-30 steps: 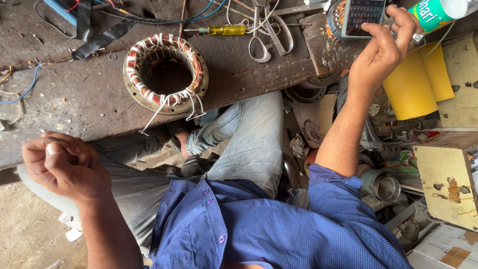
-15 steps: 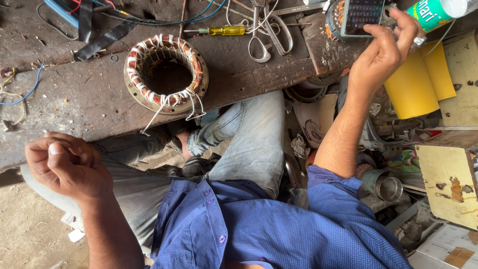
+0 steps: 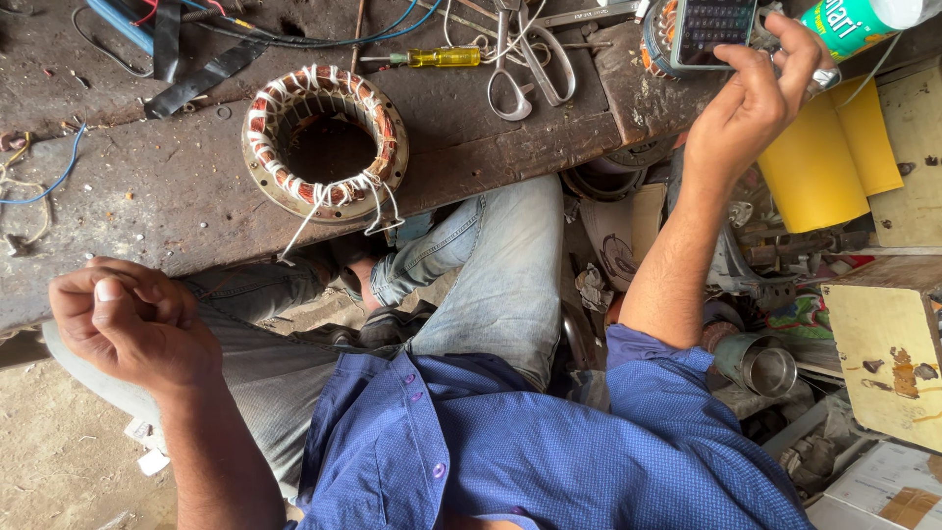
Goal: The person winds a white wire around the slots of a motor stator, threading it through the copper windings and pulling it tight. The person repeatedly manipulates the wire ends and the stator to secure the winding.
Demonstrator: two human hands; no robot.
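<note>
Reaching to the far corner of the tabletop [image 3: 549,147], the person's right hand [image 3: 751,98] curls its thumb and fingers against a dark keypad device [image 3: 711,29], apparently pressing or gripping it; the exact hold cannot be told. The device sits well to the right of the wound stator ring [image 3: 324,142], its long axis running roughly across the view, keys facing the camera. The left hand [image 3: 132,319], below and left of the stator, is closed into a loose fist, holding nothing visible. The stator lies flat, bore upward, copper windings laced with white cord whose loose ends trail over the tabletop edge — the winding looks largely done, the tie-off unfinished. A yellow-handled screwdriver [image 3: 437,57] and scissors [image 3: 525,64] lie just beyond the stator.
</note>
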